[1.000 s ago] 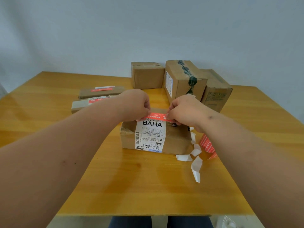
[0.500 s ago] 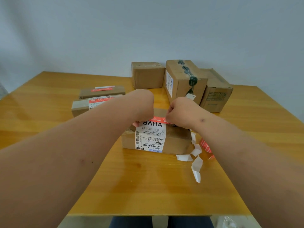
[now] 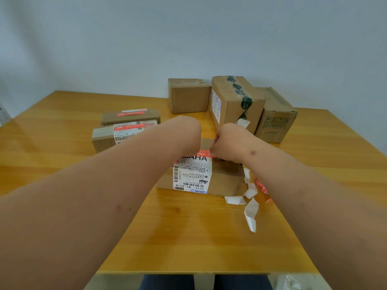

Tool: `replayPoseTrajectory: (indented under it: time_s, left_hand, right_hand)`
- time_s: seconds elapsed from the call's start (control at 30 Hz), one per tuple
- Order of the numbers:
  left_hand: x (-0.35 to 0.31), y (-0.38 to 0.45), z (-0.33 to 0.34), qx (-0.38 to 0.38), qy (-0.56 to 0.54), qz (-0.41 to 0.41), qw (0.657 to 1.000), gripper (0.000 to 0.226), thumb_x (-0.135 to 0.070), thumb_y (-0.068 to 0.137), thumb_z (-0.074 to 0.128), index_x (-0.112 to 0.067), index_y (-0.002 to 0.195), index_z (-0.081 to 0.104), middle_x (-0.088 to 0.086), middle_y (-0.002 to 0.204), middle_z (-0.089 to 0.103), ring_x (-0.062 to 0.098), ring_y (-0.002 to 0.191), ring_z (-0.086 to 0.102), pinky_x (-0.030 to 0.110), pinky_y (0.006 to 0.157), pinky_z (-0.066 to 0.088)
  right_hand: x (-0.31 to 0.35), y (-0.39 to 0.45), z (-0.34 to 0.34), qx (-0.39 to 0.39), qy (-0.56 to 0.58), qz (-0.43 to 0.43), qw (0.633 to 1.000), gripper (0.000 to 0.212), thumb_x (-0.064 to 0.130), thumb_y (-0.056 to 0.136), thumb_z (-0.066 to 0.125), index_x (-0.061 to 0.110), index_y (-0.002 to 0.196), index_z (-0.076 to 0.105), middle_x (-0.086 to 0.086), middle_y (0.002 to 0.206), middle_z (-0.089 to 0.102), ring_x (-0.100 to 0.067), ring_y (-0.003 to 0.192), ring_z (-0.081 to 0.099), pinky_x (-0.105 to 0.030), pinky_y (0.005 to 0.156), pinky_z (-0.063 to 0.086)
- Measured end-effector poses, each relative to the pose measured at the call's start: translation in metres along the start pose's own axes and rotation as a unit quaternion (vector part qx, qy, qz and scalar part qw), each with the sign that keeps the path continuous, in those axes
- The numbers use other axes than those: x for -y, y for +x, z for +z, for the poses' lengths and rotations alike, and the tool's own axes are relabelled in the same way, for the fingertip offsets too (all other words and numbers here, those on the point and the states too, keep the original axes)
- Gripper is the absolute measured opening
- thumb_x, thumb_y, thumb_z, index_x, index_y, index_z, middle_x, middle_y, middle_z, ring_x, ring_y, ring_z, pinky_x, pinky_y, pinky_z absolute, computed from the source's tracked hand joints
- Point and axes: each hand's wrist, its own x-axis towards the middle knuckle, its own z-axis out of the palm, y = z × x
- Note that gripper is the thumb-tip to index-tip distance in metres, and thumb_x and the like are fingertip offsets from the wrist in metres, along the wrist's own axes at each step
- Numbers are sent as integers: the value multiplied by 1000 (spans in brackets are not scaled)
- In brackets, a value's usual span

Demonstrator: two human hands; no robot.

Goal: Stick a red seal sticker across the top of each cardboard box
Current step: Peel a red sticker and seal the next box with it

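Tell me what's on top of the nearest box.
On the box: a red sticker, a white label, and both hands, left and right. They hide the sticker's ends.

Both hands' grip on red sticker prob. hidden.

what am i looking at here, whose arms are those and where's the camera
The camera sits on a person's head, looking forward and down, so the two bare arms are their own. On the wooden table lies a cardboard box with a white shipping label. The left hand and right hand hold a red seal sticker across its top. Two flat boxes on the left already carry red stickers; three boxes behind do not. White backing strips lie to the right.
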Motion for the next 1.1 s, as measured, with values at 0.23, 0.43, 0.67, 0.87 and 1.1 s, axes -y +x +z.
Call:
replayPoseTrajectory:
  time_s: [0.23,0.43,0.67,0.87,1.1]
  left_hand:
    - [2,0,0,-61,86,8,994,36,-34,90,64,-15,65,47,1,66,52,17,60,53,31,64,49]
    - [34,-3,-5,-19,30,-47,998,47,-54,85,65,-11,67,58,2,58,64,17,62,67,29,65,54]
    - [44,4,7,-128,-84,-24,988,38,-49,88,59,-16,108,56,6,110,62,23,98,56,36,80,49]
    - [37,6,25,-93,-188,-29,977,50,-47,81,71,-23,121,53,7,124,53,28,115,51,45,98,47]
    - [42,3,30,-96,-267,-12,959,45,-40,84,69,-25,123,54,3,115,56,25,104,58,44,90,53]
  right_hand:
    - [5,-1,-5,10,-58,8,998,16,18,81,56,13,66,56,-2,64,59,-18,61,57,-26,58,49]
    - [-1,-6,-14,10,-43,16,999,14,24,83,59,13,76,56,-2,70,58,-17,61,58,-26,56,51]
    - [-16,-4,-11,-28,29,53,998,31,37,77,55,19,103,56,-6,100,55,-25,91,54,-35,74,49]
    - [-28,-7,-5,-4,108,42,993,34,26,87,63,15,118,56,-6,110,59,-20,96,57,-33,82,52]
    - [-29,-9,-2,0,159,37,987,34,28,84,64,16,114,56,-4,109,57,-19,96,53,-32,79,49]
